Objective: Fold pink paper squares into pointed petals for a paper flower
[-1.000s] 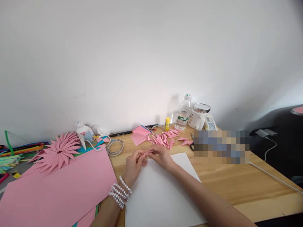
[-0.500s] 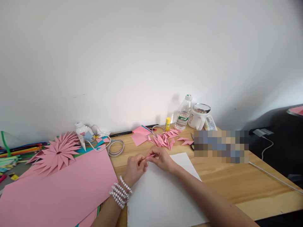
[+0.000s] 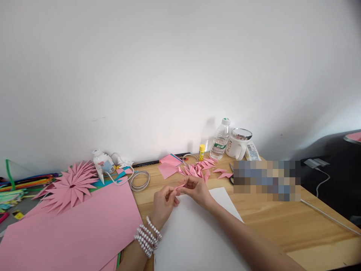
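White wall (image 3: pixel 169 67) w/ faint marks (image 3: pixel 99 119), bright low ctr, shadowed lower R. Light wood-grain worktop (image 3: pixel 270 218) up agst it; v. dark area (image 3: pixel 345 184) beyond R edge.

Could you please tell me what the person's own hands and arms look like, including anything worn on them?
The left hand has several strands of shiny, round, pearl-like beads in pale silvery tones around its wrist. The right hand shows no bracelet. Neither gloves nor sleeves are visible.
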Available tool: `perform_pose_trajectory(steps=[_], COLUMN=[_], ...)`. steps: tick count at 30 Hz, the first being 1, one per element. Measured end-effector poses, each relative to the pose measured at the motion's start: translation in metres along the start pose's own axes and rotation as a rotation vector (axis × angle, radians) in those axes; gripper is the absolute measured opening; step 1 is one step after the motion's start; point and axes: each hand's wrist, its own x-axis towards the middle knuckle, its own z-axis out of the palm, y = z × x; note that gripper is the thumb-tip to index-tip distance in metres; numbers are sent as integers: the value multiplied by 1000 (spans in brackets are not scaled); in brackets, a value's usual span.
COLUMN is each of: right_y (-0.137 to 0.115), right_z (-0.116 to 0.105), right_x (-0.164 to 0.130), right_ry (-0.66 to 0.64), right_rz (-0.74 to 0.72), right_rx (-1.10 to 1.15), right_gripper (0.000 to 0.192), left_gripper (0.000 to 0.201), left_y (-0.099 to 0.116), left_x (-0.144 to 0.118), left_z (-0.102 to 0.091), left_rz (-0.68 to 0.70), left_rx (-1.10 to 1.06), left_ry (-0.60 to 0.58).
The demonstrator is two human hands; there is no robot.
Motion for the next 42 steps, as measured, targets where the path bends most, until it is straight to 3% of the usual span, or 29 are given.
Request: perform_pose_trajectory(steps=[5, 12, 16, 22, 28, 36, 42], right_y=[-2, -9, -12, -8, -6, -10, -11], right_z=[0, -1, 0, 0, 1, 3, 3], right_x=[-2, 0, 0, -1, -1, -3, -3], right_ry=[46, 37, 23, -13, -36, 7, -15], right_rz=[-8, 11, 4, 9, 14, -49, -46], right_rx=[-4, 74, 53, 96, 67, -8, -25], right_gripper=[32, 33, 24, 21, 24, 16, 21], left_gripper=[20, 21, 21, 23, 20, 19, 18], left_y=[-1, -5, -2, -6, -6, -4, -5], left_x=[1, 2, 2, 3, 2, 1, 0], left_z=[-1, -3, -3, -4, -8, -10, -12], left_rz=[-3, 137, 192, 169, 298, 366, 435], left_rx=[-80, 30, 76, 21, 235, 315, 365], left_ry=[-77, 64, 78, 34, 160, 176, 187])
